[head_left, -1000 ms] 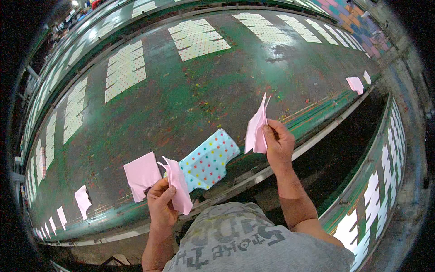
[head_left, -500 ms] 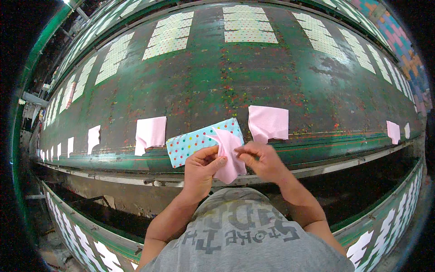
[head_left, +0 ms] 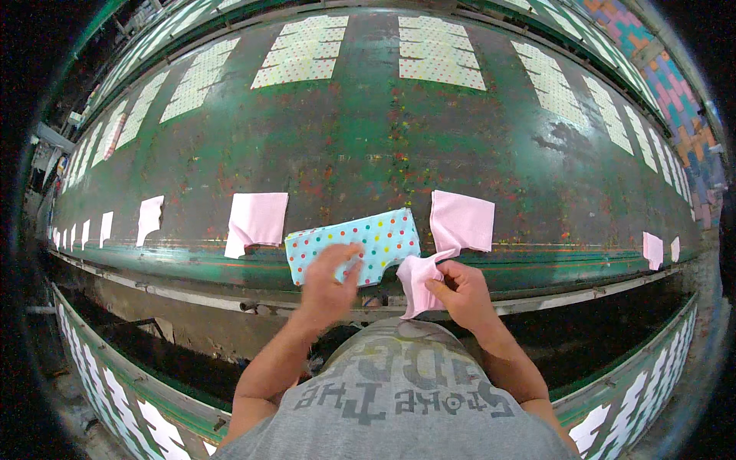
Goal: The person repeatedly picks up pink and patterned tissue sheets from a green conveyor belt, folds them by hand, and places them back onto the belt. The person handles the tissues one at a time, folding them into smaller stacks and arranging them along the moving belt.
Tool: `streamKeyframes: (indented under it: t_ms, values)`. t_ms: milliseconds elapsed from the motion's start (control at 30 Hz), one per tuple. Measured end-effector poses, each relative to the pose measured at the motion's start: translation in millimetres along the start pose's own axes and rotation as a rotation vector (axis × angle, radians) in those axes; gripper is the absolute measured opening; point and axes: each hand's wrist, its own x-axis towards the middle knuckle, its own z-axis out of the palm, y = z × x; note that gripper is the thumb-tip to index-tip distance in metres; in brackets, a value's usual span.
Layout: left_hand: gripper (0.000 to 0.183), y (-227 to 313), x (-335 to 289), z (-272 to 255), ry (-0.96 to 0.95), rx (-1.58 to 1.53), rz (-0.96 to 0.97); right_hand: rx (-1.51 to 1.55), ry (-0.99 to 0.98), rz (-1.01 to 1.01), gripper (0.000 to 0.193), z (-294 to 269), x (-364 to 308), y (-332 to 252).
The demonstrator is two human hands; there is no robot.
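My right hand point(head_left: 461, 293) is closed on a pink fabric piece point(head_left: 418, 282), pinching its right side so that the cloth hangs crumpled over the table's front edge. To its left lies a light blue fabric piece with coloured dots point(head_left: 376, 238), flat and slightly tilted, with a curved cutout at its lower right. Over the dotted fabric's lower left part is my left hand point(head_left: 331, 280), a little blurred, thumb and fingers apart and nothing in them; whether it touches the fabric I cannot tell. Just beyond the right hand lies a folded pink fabric piece point(head_left: 464, 221).
The long green and dark table point(head_left: 337, 153) is speckled with paint. More pink pieces point(head_left: 257, 221) lie along its near edge, left and right. Sheets of pale dotted fabric point(head_left: 441, 54) line the far side. A metal rail point(head_left: 215, 300) runs along the front, with a dark gap below.
My left hand has let go of the pink fabric piece and moved left over the dotted fabric. My right hand now holds the pink piece alone, lower and to the right.
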Motion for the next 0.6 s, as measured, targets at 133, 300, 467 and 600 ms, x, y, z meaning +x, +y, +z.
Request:
streamKeyframes:
  t_ms: [133, 300, 467, 600]
  values:
    - [0.039, -72, 0, -43, 0.164, 0.561, -0.124, 0.113, 0.039, 0.009, 0.015, 3, 3, 4]
    - [0.043, -103, -15, -67, 0.073, 0.565, -0.539, -0.061, 0.118, -0.065, 0.017, -6, 0, 6]
    - [0.047, -101, -21, -50, 0.127, 0.448, -0.658, 0.171, 0.223, -0.015, 0.014, -26, -6, 14]
    - [0.049, -110, -22, -38, 0.122, 0.615, -0.539, 0.231, 0.251, -0.017, 0.016, -50, -4, 18]
